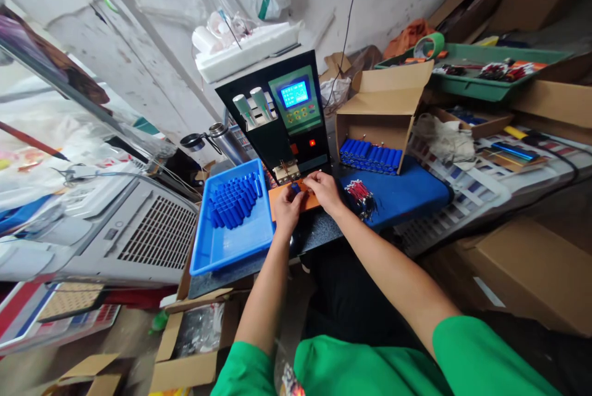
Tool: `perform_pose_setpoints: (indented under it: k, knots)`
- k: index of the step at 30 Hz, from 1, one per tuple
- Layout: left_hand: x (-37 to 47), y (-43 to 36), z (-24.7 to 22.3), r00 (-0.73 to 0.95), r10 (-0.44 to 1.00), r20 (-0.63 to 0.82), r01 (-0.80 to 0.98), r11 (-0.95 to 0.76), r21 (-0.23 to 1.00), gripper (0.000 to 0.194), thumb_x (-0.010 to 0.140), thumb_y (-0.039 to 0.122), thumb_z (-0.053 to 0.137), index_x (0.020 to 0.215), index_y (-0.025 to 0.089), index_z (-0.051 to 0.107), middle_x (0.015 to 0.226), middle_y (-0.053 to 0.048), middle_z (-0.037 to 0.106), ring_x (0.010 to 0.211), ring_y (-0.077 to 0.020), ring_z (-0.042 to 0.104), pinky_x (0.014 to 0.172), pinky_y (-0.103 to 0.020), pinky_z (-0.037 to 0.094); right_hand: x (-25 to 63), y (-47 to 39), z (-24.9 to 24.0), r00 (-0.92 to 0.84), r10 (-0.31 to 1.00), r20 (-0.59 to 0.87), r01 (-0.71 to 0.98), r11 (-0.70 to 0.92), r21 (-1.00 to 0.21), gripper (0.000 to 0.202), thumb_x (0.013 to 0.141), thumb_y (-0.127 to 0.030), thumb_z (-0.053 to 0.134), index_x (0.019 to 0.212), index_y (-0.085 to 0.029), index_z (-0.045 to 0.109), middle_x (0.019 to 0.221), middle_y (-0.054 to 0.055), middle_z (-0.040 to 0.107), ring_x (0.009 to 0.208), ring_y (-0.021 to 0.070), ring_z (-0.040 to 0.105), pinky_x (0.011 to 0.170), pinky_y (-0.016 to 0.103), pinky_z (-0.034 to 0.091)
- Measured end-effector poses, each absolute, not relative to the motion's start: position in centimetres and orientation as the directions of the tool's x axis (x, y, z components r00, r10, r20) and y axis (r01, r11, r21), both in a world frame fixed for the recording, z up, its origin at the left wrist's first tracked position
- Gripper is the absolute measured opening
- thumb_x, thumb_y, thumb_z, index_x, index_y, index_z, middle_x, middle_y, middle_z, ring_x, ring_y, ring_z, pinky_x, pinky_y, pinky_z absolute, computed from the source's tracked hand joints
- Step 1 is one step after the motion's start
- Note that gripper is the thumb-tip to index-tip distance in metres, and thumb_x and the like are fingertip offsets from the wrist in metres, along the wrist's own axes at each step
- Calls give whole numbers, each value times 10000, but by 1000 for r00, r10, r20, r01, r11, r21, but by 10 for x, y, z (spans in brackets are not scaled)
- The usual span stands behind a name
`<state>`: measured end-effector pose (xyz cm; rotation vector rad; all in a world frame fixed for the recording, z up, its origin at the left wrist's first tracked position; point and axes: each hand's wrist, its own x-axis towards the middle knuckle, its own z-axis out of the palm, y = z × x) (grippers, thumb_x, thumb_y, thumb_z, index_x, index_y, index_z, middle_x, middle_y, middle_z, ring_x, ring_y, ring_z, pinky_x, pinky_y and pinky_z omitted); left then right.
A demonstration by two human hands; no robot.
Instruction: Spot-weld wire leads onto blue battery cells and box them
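Note:
My left hand (287, 206) pinches a small blue battery cell (296, 187) just below the welding head (285, 170) of a black spot welder (281, 137). The fingers of my right hand (324, 191) are pressed together on the other side of the cell, close to the electrodes; what they hold is too small to make out. Beneath both hands lies an orange work block (278, 202). To the left, a blue plastic tray (222, 254) bears many upright blue cells (234, 202). Red, white and black wire leads (361, 193) lie bundled right of my right hand.
A cardboard box (377, 103) with stacked blue cells (370, 155) stands right of the welder. Behind the tray is a steel mug (229, 143). A green tray (490, 89) sits at the far right. Open cartons (185, 377) lie on the floor below.

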<state>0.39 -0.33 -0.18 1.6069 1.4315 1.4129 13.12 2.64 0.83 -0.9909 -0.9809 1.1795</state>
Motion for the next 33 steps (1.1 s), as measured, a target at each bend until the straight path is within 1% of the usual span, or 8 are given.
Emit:
perform_pose_setpoints:
  k: [7, 11, 15, 19, 23, 29, 33]
  knots:
    - [3, -3, -6, -149, 933, 327, 345, -261, 902, 244, 820, 309, 683, 1018, 168, 714, 939, -52, 750, 848, -186, 684, 815, -306, 526, 122, 30, 12, 56, 990, 126, -151, 133, -980, 213, 716, -413, 627, 673, -205, 625, 695, 29, 681, 689, 189, 614, 655, 289, 473]
    - [3, -3, -7, -138, 934, 330, 350, -266, 898, 215, 835, 320, 669, 988, 174, 711, 906, -41, 746, 825, -177, 676, 790, -292, 520, 117, 29, 11, 40, 990, 132, -123, 136, -983, 175, 729, -377, 625, 699, -204, 635, 738, 30, 711, 728, 195, 640, 692, 291, 488]
    - [3, -2, -7, -130, 934, 333, 314, -280, 907, 219, 832, 323, 667, 989, 176, 705, 911, -43, 742, 830, -177, 676, 788, -289, 524, 115, 30, 9, 58, 992, 111, -81, 115, -990, 146, 727, -351, 640, 714, -206, 640, 734, 25, 710, 730, 196, 646, 701, 294, 486]
    - [2, -1, -7, -122, 934, 336, 317, -285, 905, 220, 830, 311, 664, 1000, 178, 703, 928, -42, 744, 843, -178, 676, 806, -294, 526, 115, 30, 8, 70, 990, 119, -72, 124, -990, 143, 740, -346, 636, 719, -205, 635, 738, 27, 706, 726, 194, 648, 704, 294, 485]
    - [2, -1, -7, -129, 934, 334, 341, -274, 899, 187, 828, 302, 656, 953, 170, 703, 871, -33, 738, 798, -170, 664, 768, -283, 522, 116, 28, 10, 79, 990, 114, -14, 115, -993, 148, 750, -350, 635, 729, -204, 634, 733, 23, 705, 719, 191, 646, 705, 293, 480]
    - [1, -1, -10, -137, 935, 326, 345, -263, 901, 285, 834, 332, 665, 1065, 172, 713, 984, -61, 754, 892, -193, 692, 855, -316, 533, 117, 26, 12, 80, 989, 121, -3, 122, -993, 163, 765, -362, 629, 736, -202, 636, 747, 30, 710, 727, 194, 640, 692, 296, 474]
    - [0, -1, -11, -144, 934, 327, 354, -260, 899, 293, 837, 339, 671, 1074, 173, 717, 958, -61, 757, 869, -195, 693, 853, -331, 546, 117, 26, 13, 85, 988, 127, 12, 126, -992, 160, 766, -358, 626, 724, -204, 632, 729, 21, 701, 710, 189, 627, 684, 294, 464]
